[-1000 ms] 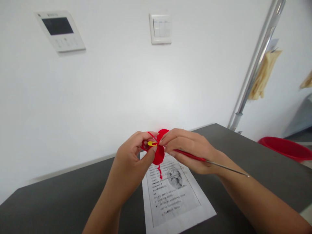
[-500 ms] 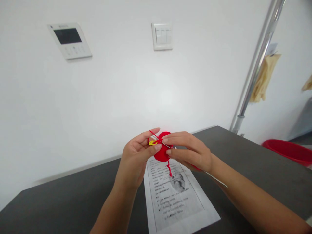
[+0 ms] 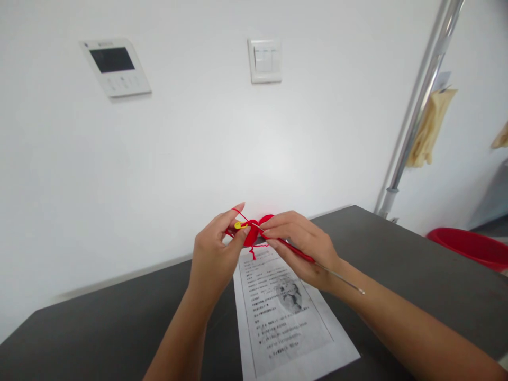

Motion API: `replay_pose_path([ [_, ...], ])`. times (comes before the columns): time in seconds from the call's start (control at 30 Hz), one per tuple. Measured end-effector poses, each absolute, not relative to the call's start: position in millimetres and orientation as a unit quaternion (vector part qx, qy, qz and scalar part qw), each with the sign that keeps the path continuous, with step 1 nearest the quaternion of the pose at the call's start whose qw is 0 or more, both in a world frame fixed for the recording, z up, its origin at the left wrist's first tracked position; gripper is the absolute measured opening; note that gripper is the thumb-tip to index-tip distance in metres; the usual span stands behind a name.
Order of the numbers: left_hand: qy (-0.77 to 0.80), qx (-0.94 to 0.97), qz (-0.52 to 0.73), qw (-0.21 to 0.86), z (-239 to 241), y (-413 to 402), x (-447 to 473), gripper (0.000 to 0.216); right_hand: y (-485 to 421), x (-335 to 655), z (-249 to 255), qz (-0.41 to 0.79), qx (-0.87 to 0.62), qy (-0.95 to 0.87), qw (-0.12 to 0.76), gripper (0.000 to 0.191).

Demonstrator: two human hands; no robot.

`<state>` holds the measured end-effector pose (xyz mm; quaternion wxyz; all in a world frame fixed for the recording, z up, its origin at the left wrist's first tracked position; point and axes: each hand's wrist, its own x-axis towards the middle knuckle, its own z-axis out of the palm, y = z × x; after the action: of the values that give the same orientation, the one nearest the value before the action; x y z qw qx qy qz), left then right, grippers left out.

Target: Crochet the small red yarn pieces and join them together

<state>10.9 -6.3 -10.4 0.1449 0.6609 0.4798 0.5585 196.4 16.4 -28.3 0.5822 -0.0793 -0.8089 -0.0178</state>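
My left hand (image 3: 218, 243) pinches a small red crochet piece (image 3: 251, 235) between thumb and fingers, with red yarn (image 3: 240, 214) running taut over the raised index finger. A yellow stitch marker (image 3: 240, 225) hangs at the piece's left edge. My right hand (image 3: 304, 246) is closed round a crochet hook (image 3: 296, 250) with a red grip and a metal shaft that sticks out past the wrist. The hook's tip meets the red piece near the left thumb. A loose red yarn tail (image 3: 253, 253) dangles below. Another rounded red part (image 3: 265, 218) shows behind the right fingers.
A printed sheet (image 3: 286, 338) lies under the hands on the dark table (image 3: 397, 264). The white wall behind carries a switch plate (image 3: 265, 60) and a panel with a screen (image 3: 115, 66). At right are a metal pole (image 3: 416, 116), yellow gloves (image 3: 432, 127) and a red basin (image 3: 464, 246).
Both hands have shifted slightly left with the crochet piece, which has turned and shows less of its face. The hook's red grip has come into view and the yarn tail has moved left.
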Motion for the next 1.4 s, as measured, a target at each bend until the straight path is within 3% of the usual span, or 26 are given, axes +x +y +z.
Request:
replay_pose_path([
  [0.23, 0.455, 0.711, 0.527, 0.102, -6.3, -0.5, 2.8, 0.029, 6.1, 218.6, -9.5, 0.181, -0.192, -0.818, 0.512, 0.011],
  [0.3, 0.452, 0.695, 0.535, 0.162, -5.8, -1.5, 3.4, 0.028, 9.1, 219.8, -9.6, 0.299, -0.202, -0.771, 0.524, 0.007],
  [0.43, 0.417, 0.625, 0.534, 0.388, -2.4, -5.3, 4.0, 0.031, 20.0, 211.3, -19.5, 0.484, -0.128, -0.652, 0.569, 0.005],
  [0.5, 0.377, 0.599, 0.519, 0.480, 0.7, -7.9, 3.5, 0.031, 23.0, 206.3, -24.6, 0.465, -0.082, -0.651, 0.594, 0.004],
  [0.57, 0.339, 0.583, 0.509, 0.535, 4.4, -10.6, 2.8, 0.029, 23.3, 203.9, -27.0, 0.370, -0.046, -0.696, 0.614, 0.010],
  [0.7, 0.302, 0.566, 0.497, 0.584, 9.5, -14.4, 2.7, 0.028, 21.5, 206.4, -24.5, 0.133, 0.009, -0.800, 0.585, 0.018],
  [0.8, 0.302, 0.571, 0.491, 0.584, 8.7, -14.6, 3.2, 0.029, 21.4, 208.9, -21.0, 0.059, 0.014, -0.831, 0.553, 0.017],
  [1.03, 0.359, 0.583, 0.487, 0.542, 6.6, -14.5, 2.8, 0.034, 19.7, 210.2, -19.0, 0.096, -0.017, -0.851, 0.517, 0.017],
  [1.23, 0.343, 0.585, 0.528, 0.511, 2.4, -11.8, 4.3, 0.022, 18.7, 209.5, -21.0, 0.149, -0.039, -0.822, 0.549, 0.011],
  [1.4, 0.337, 0.580, 0.553, 0.495, 1.0, -13.8, 12.6, 0.034, 17.0, 205.4, -24.0, 0.105, -0.024, -0.810, 0.576, 0.015],
])
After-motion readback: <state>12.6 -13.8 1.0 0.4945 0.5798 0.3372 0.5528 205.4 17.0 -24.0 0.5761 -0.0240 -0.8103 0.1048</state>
